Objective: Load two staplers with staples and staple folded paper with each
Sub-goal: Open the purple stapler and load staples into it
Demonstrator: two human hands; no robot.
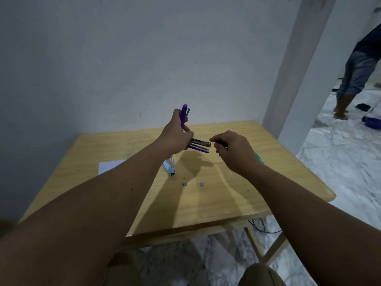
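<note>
Above the counter (206,203), the left hand (175,137) grips the purple stapler (198,146), its lid swung upright and its magazine pointing right. The right hand (233,150), fingers curled, pinches a small staple strip (222,144) just beside the magazine's tip.

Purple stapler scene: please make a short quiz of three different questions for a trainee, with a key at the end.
1. True or false: the purple stapler lies shut on the table.
2. Which hand holds the purple stapler? A) left hand B) right hand C) neither
3. Fill in: the small grey staple strips lie on the table, on the side of the white stapler that is ______ to the camera.

Key
1. False: it is held in the air, swung open.
2. A
3. nearer
</note>
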